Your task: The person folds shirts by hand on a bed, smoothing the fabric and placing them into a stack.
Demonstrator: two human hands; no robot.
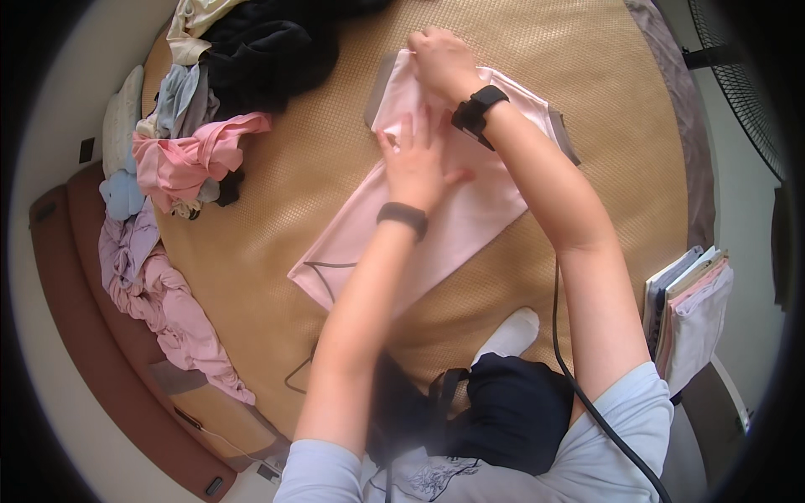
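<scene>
A light pink garment point(470, 222) with grey parts at its far end lies spread out on a woven tan mat point(277, 193). Flat on its far half rests my left hand point(417, 163), fingers spread, with a dark band on the wrist. My right hand point(443, 65), wearing a black watch, is farther off at the garment's far edge. Its fingers are closed on the fabric there, though the fingertips are partly hidden. A dark line, perhaps a cord, crosses the garment's near left corner beside my left forearm.
Heaped clothes, with a black piece point(268, 59) and a pink piece point(197, 155), lie far left. A crumpled pink cloth point(180, 314) borders the brown headboard point(117, 360). Folded clothes point(692, 310) are stacked at right, below a fan point(738, 88). A black cord point(587, 398) passes my right arm.
</scene>
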